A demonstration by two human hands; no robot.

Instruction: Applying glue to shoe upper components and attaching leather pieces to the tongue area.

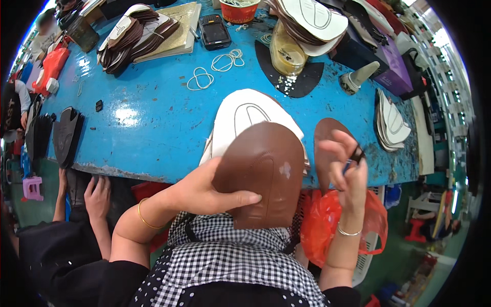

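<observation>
A brown leather shoe-upper piece with a stitched curved line and a pale patch is held up in my left hand, the thumb pressed on its face. Behind it, partly hidden, lies a stack of white-backed pieces with curved lines drawn on them. My right hand is raised to the right, fingers curled around a small dark object I cannot make out. Just beyond that hand, another brown piece lies at the front of the blue table.
Rubber bands, a handheld scanner and a yellowish jar sit farther back. Bundled pieces stand back left, more at right. A red plastic bag hangs below my right hand. A co-worker's hand is at left.
</observation>
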